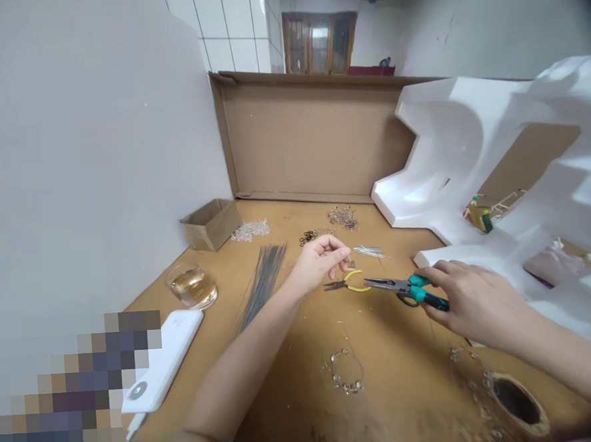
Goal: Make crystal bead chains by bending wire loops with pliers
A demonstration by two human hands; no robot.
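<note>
My right hand is wrapped round the teal-and-black handles of a pair of needle-nose pliers, whose long jaws point left. Over the middle of the table, my left hand has its thumb and forefinger pressed together. Whatever sits in that pinch is too small to make out. Just below it lie small yellow-handled pliers on the tabletop. Closer to me rests a wire ring with clear beads. Short silvery wire pieces lie beyond the plier tips.
Left of my forearm lies a bundle of grey wires. A glass of liquid, a white power bank and a small cardboard box line the left side. Clear beads lie beside the box. White foam stands right.
</note>
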